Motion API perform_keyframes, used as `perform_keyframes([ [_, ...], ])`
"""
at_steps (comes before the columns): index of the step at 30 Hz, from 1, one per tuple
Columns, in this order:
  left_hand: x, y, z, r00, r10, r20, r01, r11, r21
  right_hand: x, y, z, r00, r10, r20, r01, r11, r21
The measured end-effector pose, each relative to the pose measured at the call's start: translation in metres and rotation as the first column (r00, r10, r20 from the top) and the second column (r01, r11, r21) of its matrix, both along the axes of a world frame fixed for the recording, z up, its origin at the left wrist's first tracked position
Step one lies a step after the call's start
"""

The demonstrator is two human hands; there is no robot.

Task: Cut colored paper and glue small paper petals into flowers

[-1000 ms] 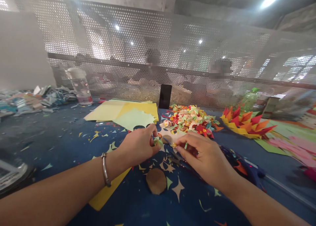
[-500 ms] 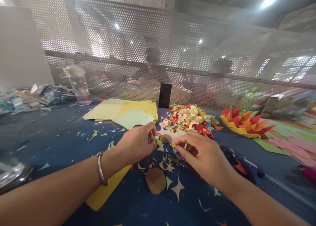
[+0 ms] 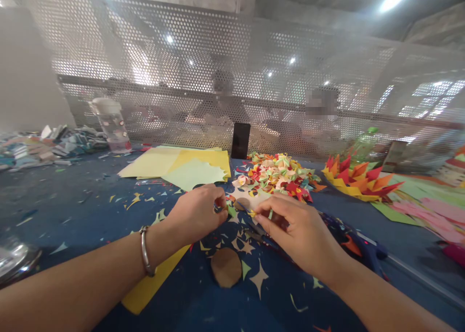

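My left hand [image 3: 198, 208], with a silver bangle at the wrist, is closed in a pinch on a small green paper piece [image 3: 231, 210]. Opposite it, my right hand [image 3: 294, 225] pinches a tiny yellow paper piece [image 3: 252, 214] between thumb and forefinger. A thin blue strip lies close to those fingertips; I cannot tell if it is held. The two hands are a short gap apart. Behind them rises a heap of small folded paper flowers [image 3: 283, 170]. A round brown cardboard disc [image 3: 225, 267] lies nearer me, among star-shaped paper offcuts [image 3: 259, 278].
Yellow and pale green sheets [image 3: 196, 170] lie behind my left hand. A dark phone [image 3: 240, 141] stands upright near the perforated screen. On the right are a red, orange and yellow paper flower [image 3: 359, 179] and a blue glue gun [image 3: 374, 247]. A clear bottle [image 3: 111, 124] stands left.
The view has shifted slightly. Both hands keep their pinches in nearly the same place, with only small finger movement at the green and yellow pieces.
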State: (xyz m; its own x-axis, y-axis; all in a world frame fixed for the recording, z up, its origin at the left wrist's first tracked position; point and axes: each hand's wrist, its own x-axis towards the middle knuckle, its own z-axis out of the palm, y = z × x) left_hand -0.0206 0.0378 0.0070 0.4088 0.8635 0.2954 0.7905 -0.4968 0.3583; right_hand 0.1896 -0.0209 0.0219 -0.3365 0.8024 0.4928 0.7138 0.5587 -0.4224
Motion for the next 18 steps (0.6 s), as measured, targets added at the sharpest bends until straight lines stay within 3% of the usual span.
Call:
perform_keyframes([
  [7, 0.001, 0.003, -0.002, 0.998, -0.002, 0.063, 0.0, 1.0, 0.024, 0.001, -0.001, 0.0, 1.0, 0.013, -0.013, -0.014, 1.0, -0.012],
  [13, 0.006, -0.009, 0.005, 0.956, -0.167, 0.242, 0.165, 0.986, 0.026, 0.003, -0.002, 0.001, 0.998, 0.025, -0.054, -0.025, 1.0, -0.002],
  [18, 0.008, -0.015, 0.006, 0.918, -0.27, 0.292, 0.262, 0.963, 0.067, 0.002, -0.001, 0.002, 0.999, 0.025, -0.042, -0.024, 0.999, 0.021],
])
